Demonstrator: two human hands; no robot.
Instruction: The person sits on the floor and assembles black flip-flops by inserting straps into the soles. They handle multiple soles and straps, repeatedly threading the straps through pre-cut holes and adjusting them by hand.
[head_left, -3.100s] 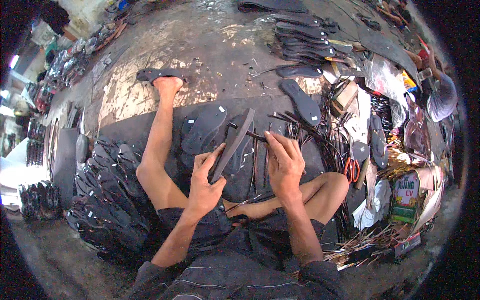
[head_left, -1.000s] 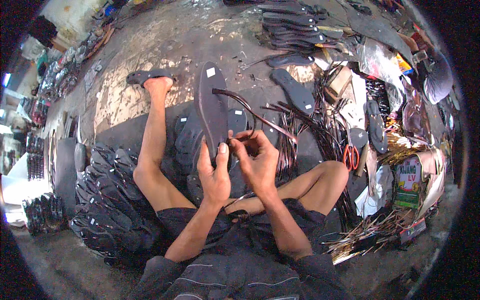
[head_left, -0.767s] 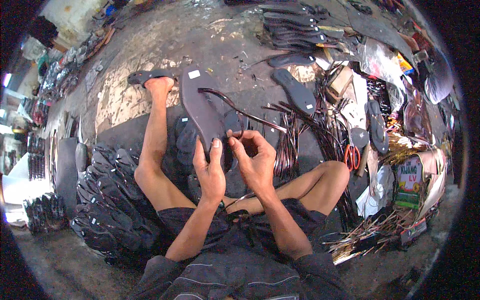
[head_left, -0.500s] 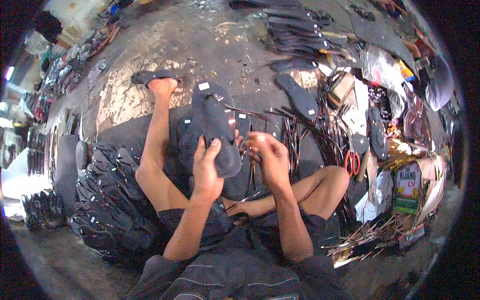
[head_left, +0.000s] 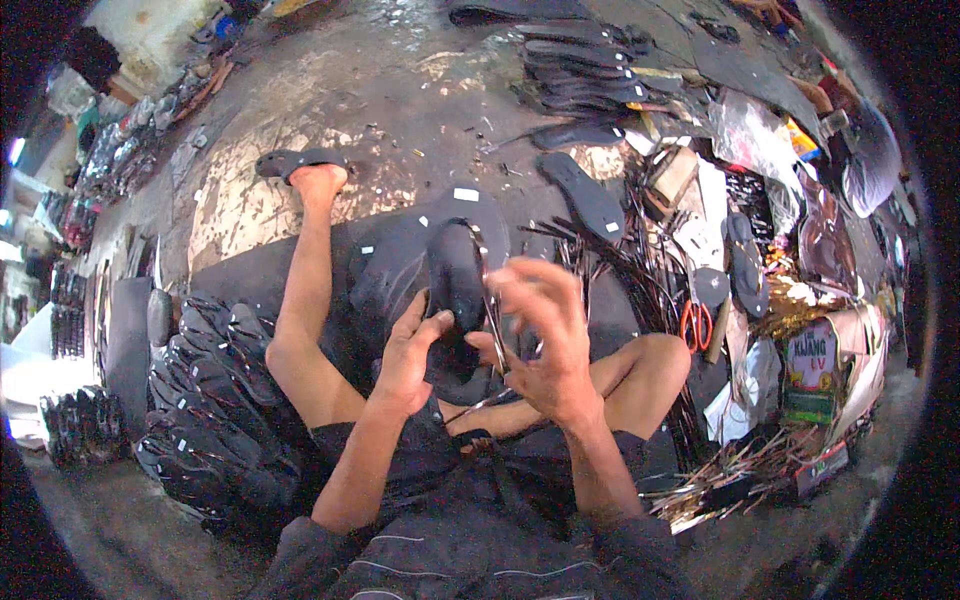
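Note:
My left hand (head_left: pixel 408 350) grips the heel end of a black flip-flop sole (head_left: pixel 455 280) and holds it up over my lap, toe pointing away. My right hand (head_left: pixel 545 335) is beside it, fingers pinching a thin dark strap (head_left: pixel 488 300) that runs along the sole's right edge. The right hand is blurred. My left leg stretches forward with a sandal (head_left: pixel 300 162) on the foot; my right knee (head_left: pixel 655 365) is bent to the right.
A heap of black soles (head_left: pixel 215 400) lies at my left. More soles are stacked at the back (head_left: pixel 585 70). Loose straps (head_left: pixel 610 270), red-handled scissors (head_left: pixel 697 322), cartons and bags crowd the right. A dark mat (head_left: pixel 250 275) covers the concrete floor.
The sole swung from upright and pointing away to lying lower over my lap. My right hand moved from the sole's heel to the strap at its right edge.

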